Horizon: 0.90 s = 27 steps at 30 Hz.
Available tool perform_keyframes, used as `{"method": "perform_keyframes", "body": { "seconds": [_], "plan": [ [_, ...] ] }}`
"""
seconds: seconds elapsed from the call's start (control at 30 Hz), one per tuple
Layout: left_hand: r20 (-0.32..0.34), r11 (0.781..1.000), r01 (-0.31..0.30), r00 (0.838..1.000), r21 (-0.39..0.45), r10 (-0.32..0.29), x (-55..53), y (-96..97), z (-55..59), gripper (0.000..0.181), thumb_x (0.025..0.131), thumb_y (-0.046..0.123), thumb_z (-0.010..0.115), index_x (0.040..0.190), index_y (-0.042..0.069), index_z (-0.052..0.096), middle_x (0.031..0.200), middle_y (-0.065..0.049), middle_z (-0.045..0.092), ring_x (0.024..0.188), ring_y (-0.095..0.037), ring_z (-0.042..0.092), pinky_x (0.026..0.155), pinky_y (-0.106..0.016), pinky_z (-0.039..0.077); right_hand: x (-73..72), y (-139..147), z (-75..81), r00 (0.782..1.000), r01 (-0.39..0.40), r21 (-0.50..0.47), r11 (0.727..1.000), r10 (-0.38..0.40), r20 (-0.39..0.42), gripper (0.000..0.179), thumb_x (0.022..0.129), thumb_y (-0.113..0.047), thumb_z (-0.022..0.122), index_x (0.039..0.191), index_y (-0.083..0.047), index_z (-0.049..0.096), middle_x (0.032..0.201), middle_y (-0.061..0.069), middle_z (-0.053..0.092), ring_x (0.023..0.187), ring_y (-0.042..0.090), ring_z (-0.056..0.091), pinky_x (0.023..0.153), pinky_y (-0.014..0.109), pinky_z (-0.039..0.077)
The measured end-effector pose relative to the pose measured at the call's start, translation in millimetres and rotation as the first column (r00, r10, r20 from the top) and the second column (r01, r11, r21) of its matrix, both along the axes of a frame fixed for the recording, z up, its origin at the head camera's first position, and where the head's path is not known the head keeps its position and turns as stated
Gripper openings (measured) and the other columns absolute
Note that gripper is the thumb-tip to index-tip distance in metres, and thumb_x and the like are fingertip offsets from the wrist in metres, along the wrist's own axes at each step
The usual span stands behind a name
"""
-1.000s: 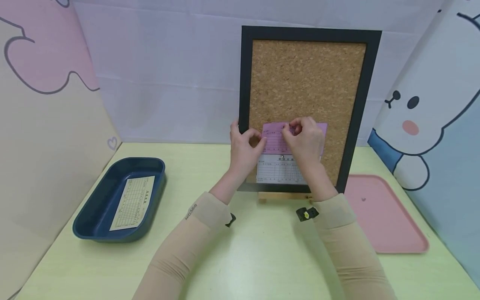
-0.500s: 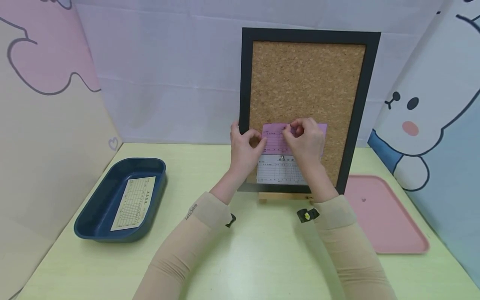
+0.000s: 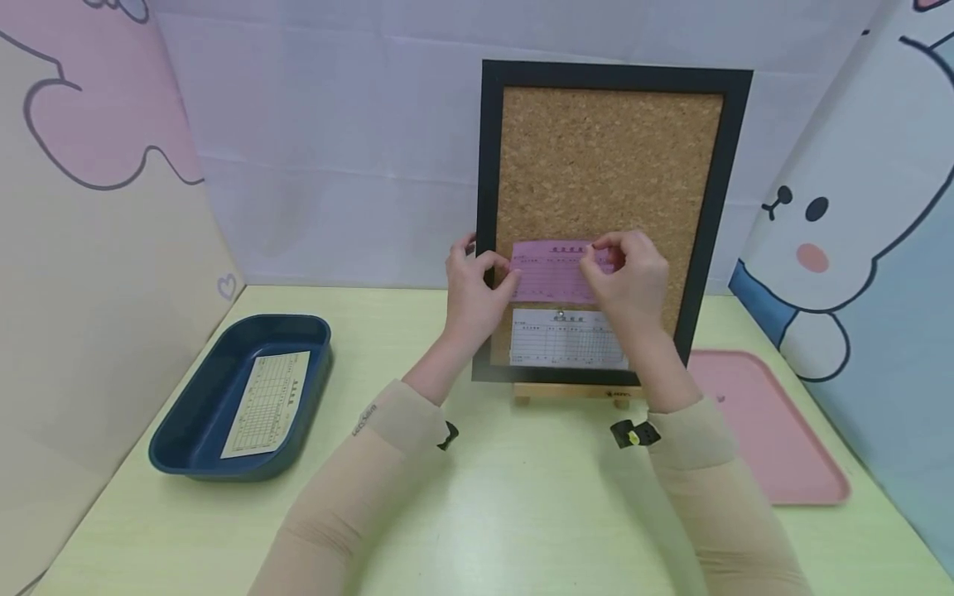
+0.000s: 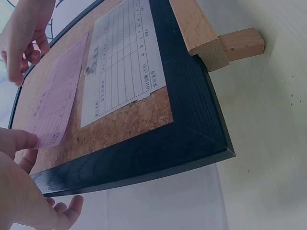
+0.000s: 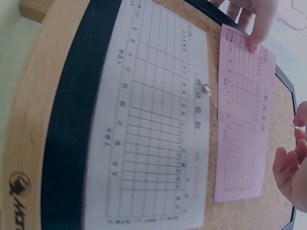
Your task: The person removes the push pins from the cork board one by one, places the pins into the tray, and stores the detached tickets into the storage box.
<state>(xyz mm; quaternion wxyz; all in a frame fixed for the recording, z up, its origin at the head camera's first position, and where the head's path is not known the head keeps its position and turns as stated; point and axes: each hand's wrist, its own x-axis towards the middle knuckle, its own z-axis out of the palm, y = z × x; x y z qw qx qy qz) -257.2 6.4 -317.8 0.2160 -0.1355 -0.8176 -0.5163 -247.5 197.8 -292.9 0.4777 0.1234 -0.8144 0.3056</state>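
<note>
A pink receipt slip (image 3: 547, 277) lies against the lower part of a black-framed cork board (image 3: 604, 157). My left hand (image 3: 475, 298) pinches the slip's left edge between thumb and forefinger, its other fingers behind the frame. Over the slip's right part, my right hand (image 3: 633, 277) has thumb and forefinger together. In the right wrist view, a thin pin (image 5: 292, 125) sticks out from those fingertips; its head is hidden. Below the pink slip, a white receipt slip (image 3: 568, 341) hangs on the cork by a small clear pushpin (image 5: 206, 89).
A wooden stand (image 3: 574, 391) holds the board up on the pale table (image 3: 514, 505). At left, a dark blue tray (image 3: 179, 439) contains a cream receipt slip (image 3: 266, 406). At right lies a pink tray (image 3: 775, 439) with a small object (image 3: 720, 398), too small to identify.
My right hand has drawn back to the right. The pink slip has shifted left and slightly up with my left hand, baring a cork gap above the white slip.
</note>
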Motion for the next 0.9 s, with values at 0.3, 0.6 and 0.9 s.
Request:
{"method": "perform_keyframes", "body": {
  "seconds": [0.3,0.6,0.9],
  "plan": [
    [0.003,0.999,0.022,1.000,-0.028,-0.021,3.7,-15.9,13.1,0.014,0.087,0.019,0.067,0.078,0.008,0.063,0.143,-0.011,0.034,0.130,-0.028,0.031,0.103,-0.047,0.035,16.8,12.6,18.9,0.999,0.011,0.022,1.000,-0.009,-0.051,0.014,0.083,-0.012,0.067,0.086,0.002,0.066,0.070,0.015,0.056,0.062,0.018,0.045,0.060,0.017,0.029],
    [0.024,0.995,0.036,0.999,-0.088,-0.034,10.6,-29.4,26.7,0.013,0.087,0.020,0.068,0.083,0.008,0.064,0.124,-0.010,0.049,0.121,-0.025,0.042,0.101,-0.040,0.037,31.2,28.9,34.8,0.999,-0.017,0.088,0.996,0.021,-0.037,0.018,0.086,-0.012,0.063,0.088,0.005,0.064,0.074,0.017,0.055,0.066,0.017,0.044,0.061,0.018,0.031],
    [-0.052,0.989,0.067,0.996,-0.129,-0.074,22.1,-43.6,40.1,0.010,0.087,0.017,0.066,0.089,0.007,0.066,0.092,-0.004,0.064,0.095,-0.021,0.053,0.088,-0.037,0.040,46.1,42.0,51.0,0.999,0.011,0.121,0.993,-0.005,-0.050,0.016,0.085,-0.008,0.065,0.089,0.007,0.065,0.074,0.019,0.056,0.065,0.018,0.043,0.062,0.015,0.029]
  ]
}}
